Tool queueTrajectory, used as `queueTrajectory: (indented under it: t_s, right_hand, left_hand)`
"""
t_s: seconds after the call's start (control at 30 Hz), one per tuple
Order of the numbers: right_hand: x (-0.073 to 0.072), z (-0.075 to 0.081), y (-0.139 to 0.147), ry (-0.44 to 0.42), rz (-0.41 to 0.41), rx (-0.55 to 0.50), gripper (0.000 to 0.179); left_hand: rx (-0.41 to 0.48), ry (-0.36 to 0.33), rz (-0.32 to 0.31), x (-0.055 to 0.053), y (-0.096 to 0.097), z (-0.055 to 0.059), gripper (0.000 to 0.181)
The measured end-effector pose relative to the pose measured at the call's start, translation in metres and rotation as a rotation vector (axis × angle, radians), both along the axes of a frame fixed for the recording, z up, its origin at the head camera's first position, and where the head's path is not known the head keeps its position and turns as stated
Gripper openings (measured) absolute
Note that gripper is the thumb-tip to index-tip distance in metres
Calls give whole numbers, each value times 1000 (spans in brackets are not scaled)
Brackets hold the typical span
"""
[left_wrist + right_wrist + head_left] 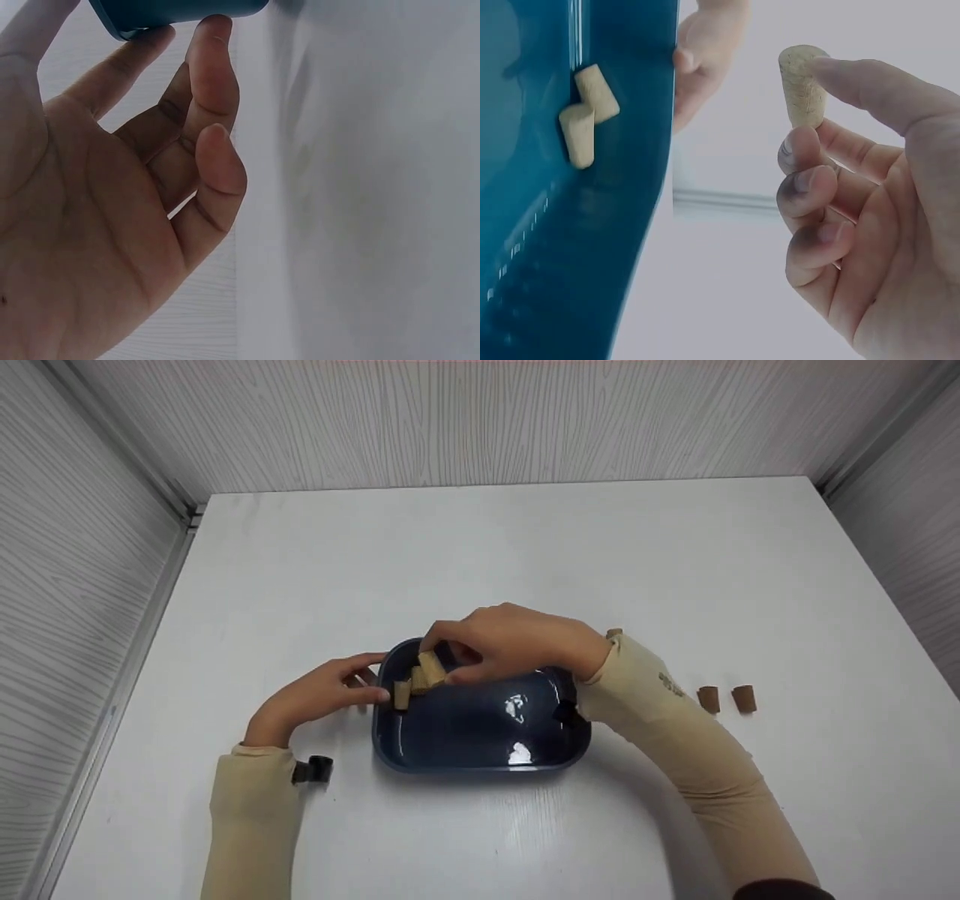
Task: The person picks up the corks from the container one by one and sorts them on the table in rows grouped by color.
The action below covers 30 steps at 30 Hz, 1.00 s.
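From where I stand, the right hand [517, 641] has a cork [804, 86] pinched between thumb and forefinger, its broad end up by the thumb. The other three fingers curl in toward the palm. Seen from the head, that cork is over the far left corner of the blue dish [465, 735], which sits on the white table [465, 555].

The left hand [319, 690] is at the dish's left end, loosely spread rather than clamped: thumb and forefinger stand well apart, each touching the dish, while the ring and little fingers bend softly, free of it. The thumb tip is right at the rim; how firmly it presses, I can't tell.

Inside the dish, close to that thumb, two corks lie together, one [577, 135] leaning against the other [598, 94]. Over to the right, past the right forearm, a pair of darker corks [744, 699] stands on the table, one just beside the other. Behind the right wrist, a small brown piece [614, 632] peeks out, mostly hidden by the cuff.
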State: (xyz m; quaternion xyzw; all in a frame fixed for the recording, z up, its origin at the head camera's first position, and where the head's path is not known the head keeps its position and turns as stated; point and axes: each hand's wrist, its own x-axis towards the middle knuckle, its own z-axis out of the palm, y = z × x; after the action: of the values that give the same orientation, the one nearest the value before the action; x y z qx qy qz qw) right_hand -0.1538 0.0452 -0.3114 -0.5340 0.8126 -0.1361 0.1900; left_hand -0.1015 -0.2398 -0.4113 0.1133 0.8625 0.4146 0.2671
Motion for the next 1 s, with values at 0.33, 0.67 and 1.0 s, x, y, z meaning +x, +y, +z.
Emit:
queueTrajectory:
  t_s: [0.33, 0.67, 1.0]
  right_hand:
    - [-11, 14, 31, 26, -65, -37, 39]
    - [-14, 21, 70, 18, -139, -114, 40]
    - [-18, 16, 118, -25, -239, -185, 40]
  left_hand:
    - [13, 0, -3, -2, 2, 0, 68]
    - [31, -13, -12, -1, 3, 1, 69]
    - [33, 1, -21, 2, 1, 3, 67]
